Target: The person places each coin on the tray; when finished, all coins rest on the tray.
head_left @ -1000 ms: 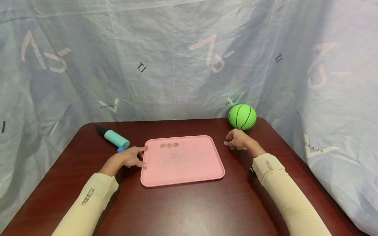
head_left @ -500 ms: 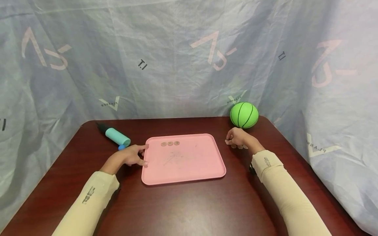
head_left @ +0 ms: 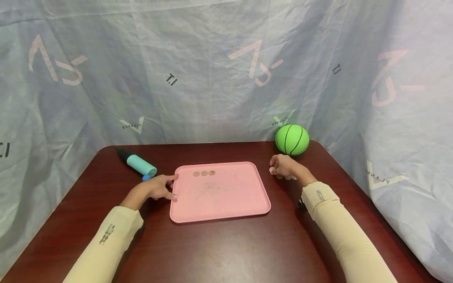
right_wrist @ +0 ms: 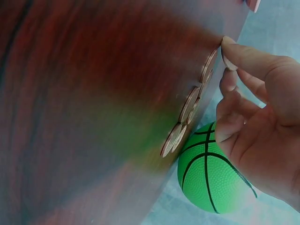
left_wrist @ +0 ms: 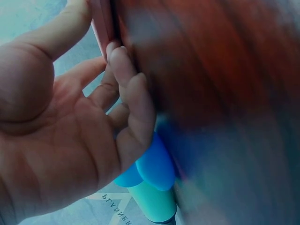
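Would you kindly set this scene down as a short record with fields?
Left hand: touches the left edge of the pink tray
Right hand: pinches a coin
On tray: three coins in a row, near the far edge
On table: more coins by the right hand
Far right: green ball
Far left: turquoise cylinder, black end

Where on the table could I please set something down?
Bare tabletop lies before the tray, between the sleeves, and beyond it, between the turquoise tube and green ball. It is crowded left of the tray, around the left hand and tube, and right, where the right hand pinches a coin near other coins.
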A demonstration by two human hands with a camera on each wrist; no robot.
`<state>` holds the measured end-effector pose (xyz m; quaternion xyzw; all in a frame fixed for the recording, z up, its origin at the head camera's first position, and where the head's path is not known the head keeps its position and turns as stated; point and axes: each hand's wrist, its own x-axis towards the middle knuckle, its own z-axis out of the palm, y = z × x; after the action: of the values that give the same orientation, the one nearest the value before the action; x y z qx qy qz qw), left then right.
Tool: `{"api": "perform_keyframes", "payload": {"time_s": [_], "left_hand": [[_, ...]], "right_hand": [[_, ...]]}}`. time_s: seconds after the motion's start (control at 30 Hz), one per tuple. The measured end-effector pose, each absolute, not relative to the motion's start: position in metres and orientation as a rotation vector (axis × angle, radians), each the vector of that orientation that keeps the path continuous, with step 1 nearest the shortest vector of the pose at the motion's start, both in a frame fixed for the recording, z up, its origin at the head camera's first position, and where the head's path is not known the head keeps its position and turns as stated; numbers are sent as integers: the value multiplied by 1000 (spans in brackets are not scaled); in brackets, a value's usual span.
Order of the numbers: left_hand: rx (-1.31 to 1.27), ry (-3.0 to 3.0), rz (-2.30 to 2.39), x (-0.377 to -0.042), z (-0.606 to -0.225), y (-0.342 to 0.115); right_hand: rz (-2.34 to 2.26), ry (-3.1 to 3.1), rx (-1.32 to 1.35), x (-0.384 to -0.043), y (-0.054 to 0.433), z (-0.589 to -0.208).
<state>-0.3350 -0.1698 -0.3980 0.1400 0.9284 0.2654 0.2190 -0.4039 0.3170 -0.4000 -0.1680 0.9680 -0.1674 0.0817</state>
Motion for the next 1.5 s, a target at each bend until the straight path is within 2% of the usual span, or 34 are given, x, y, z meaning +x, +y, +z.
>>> {"api": "perform_keyframes", "payload": {"time_s": [0.53, 0.93, 1.5], "left_hand": [[406, 2574, 754, -333, -398, -172], [419, 2578, 768, -333, -399, -171], [416, 2576, 759, -333, -398, -171]], "right_hand": [[-578, 2826, -584, -403, 320, -397], [-594, 2876, -508, -403, 309, -398], [-668, 3018, -568, -399, 247, -388]]}}
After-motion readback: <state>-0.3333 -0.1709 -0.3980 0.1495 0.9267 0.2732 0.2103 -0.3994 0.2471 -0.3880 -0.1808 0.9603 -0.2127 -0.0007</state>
